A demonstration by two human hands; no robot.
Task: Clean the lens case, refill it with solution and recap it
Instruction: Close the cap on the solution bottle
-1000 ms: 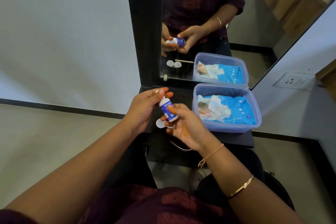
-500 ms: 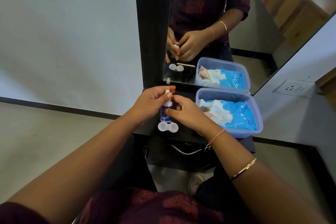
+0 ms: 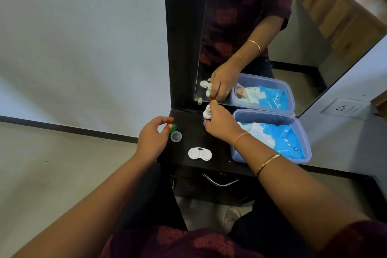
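Right hand [image 3: 222, 124] has its grip closed around the solution bottle [image 3: 207, 115], which stands upright near the back edge of the dark table [image 3: 219, 153], just in front of the mirror [image 3: 251, 27]. Fingers wrap the bottle's blue-labelled body while its white nozzle top shows above them. Left hand [image 3: 154, 134] hovers over the table's left part with fingers curled loosely and thumb and forefinger apart, gripping nothing; its fingertips sit right at the green cap [image 3: 173, 127], though whether they touch it I cannot tell. Just beside the green cap, toward the front, lies a clear cap [image 3: 176, 137] with its hollow side up.

The lens case [image 3: 200, 153], white with two joined round wells, lies flat near the table's front edge, between the two hands and apart from both. Both wells are uncovered; a small dark mark shows at the top of its middle. Whether liquid is in the wells cannot be made out.

To the right, a translucent lilac plastic tub [image 3: 272, 114] rests on the table, touching the right forearm's side, and holds a blue wipes pack [image 3: 280, 138] with white tissue bunched at its left. A gold bangle and a thin bracelet sit on the right wrist. The mirror reflects the hand, bottle and tub.
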